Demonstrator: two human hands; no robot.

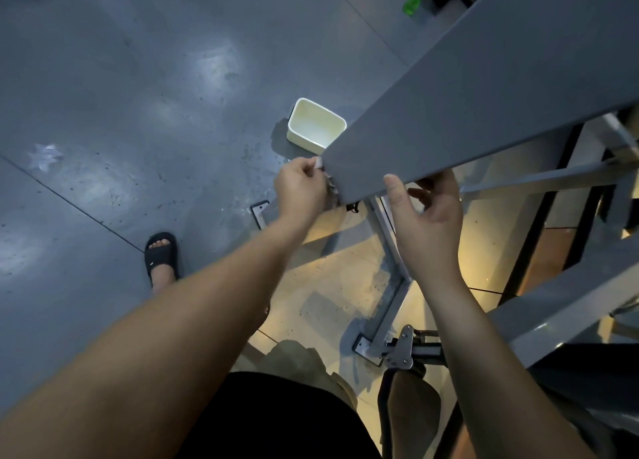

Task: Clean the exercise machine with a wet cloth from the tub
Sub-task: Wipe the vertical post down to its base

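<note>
**Cloth pinched at the beam's end, tub just beyond**

The left hand is seen closed, fingers curled in around a pale cloth. The cloth is bunched and pressed against the cut end of the grey beam of the exercise machine, and a scrap of it shows white at the beam's top corner.

The right hand is set on the same beam's near edge, close to that end. Its thumb is laid flat up the side face and the fingers are curled in beneath, so the lower edge is clasped between them. How firmly the underside is touched cannot be told, since it is hidden by the beam. The two hands are kept near each other but apart.

Further out, the tub, cream and open-topped, stands on the grey floor just beyond the beam's end. Its near corner is covered by the beam, and dark speckles are scattered on the floor around it.

From the end the beam runs up and right, out of the picture. Beneath it the base frame is crossed by struts, so the space under the right hand is crowded. Wide open floor lies to the left of the left hand. Well down and left, one foot in a black sandal is planted. A green bottle is seen far off, by the beam's upper edge.
</note>
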